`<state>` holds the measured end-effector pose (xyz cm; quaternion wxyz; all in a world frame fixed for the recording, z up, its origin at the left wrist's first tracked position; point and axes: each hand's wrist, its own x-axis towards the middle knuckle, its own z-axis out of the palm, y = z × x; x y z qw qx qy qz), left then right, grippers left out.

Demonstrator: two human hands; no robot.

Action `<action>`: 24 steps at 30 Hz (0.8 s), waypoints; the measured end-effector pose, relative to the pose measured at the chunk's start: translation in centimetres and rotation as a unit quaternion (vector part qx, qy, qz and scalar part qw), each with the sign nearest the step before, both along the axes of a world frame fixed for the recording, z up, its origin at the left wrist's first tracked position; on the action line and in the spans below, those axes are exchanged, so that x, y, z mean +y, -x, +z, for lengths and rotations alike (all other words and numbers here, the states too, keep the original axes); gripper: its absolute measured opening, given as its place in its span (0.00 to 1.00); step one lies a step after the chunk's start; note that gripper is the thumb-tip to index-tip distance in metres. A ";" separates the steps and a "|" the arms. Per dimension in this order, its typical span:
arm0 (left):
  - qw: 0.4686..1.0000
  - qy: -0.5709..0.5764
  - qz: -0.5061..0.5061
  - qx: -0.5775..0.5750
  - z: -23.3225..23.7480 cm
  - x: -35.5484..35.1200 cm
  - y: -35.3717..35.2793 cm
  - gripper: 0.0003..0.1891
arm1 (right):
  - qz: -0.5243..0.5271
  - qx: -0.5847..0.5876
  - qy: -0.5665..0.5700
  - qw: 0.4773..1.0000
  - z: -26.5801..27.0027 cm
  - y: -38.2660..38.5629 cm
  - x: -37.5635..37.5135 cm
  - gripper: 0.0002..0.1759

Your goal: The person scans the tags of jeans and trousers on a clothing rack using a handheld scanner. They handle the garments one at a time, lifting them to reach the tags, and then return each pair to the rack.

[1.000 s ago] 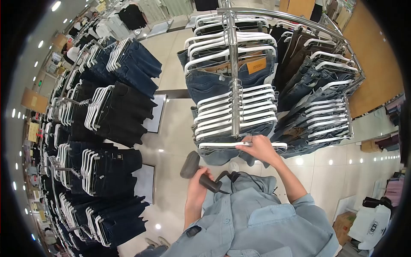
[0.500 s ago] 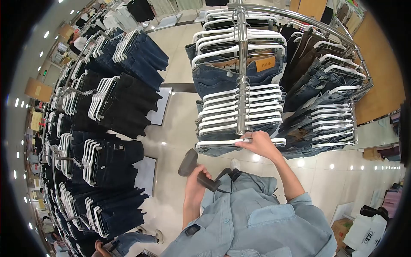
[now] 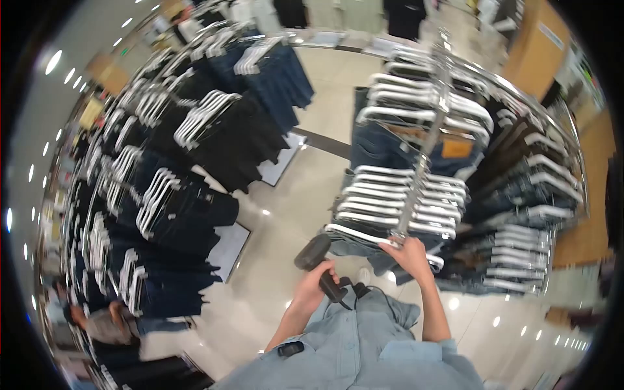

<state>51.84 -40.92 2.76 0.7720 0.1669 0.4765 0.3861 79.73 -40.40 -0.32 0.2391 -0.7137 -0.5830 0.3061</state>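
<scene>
In my left hand [image 3: 314,285] is a dark handheld barcode scanner [image 3: 313,252], my fingers wrapped round its grip and its head angled up to the left. A cable leads from its lower end towards my waist. My right hand [image 3: 411,255] pinches the middle of the frontmost white hanger [image 3: 354,234], just below the front tip of the chrome rail [image 3: 416,188]. That hanger sits tilted, its right end lower, with folded blue jeans [image 3: 339,244] hanging from it. Behind it, several white hangers [image 3: 374,207] with jeans line the same rail.
To the right, a curved chrome rack [image 3: 580,162] carries more jeans and trousers. Racks of black trousers [image 3: 227,140] and blue jeans [image 3: 283,71] fill the left side. Pale tiled floor [image 3: 273,221] runs between them. Another person [image 3: 110,325] is at the lower left.
The view has turned, so the racks appear shifted right and slightly tilted. The front hanger, level before, now slopes down to the right in my right hand. My left hand still holds the scanner.
</scene>
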 end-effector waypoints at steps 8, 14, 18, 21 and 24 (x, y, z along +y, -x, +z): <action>0.999 0.012 0.033 0.029 0.2 -0.4 0.7 0.09 | -0.041 -0.021 -0.019 0.999 -1.2 0.6 0.6 0.29; 0.996 0.013 0.081 0.038 0.6 -0.5 2.5 0.10 | -0.039 -0.038 0.012 0.998 -0.4 1.3 0.9 0.27; 0.993 0.026 0.112 0.037 0.3 -0.7 3.9 0.10 | -0.038 -0.034 -0.059 0.997 -1.3 1.4 0.7 0.27; 0.990 0.042 0.134 0.022 0.4 -1.1 5.1 0.10 | -0.047 -0.030 -0.067 0.996 -0.4 2.4 0.5 0.28; 0.988 0.029 0.153 0.008 -0.7 -2.1 7.0 0.10 | 0.034 -0.195 -0.172 0.965 -4.3 1.3 0.6 0.28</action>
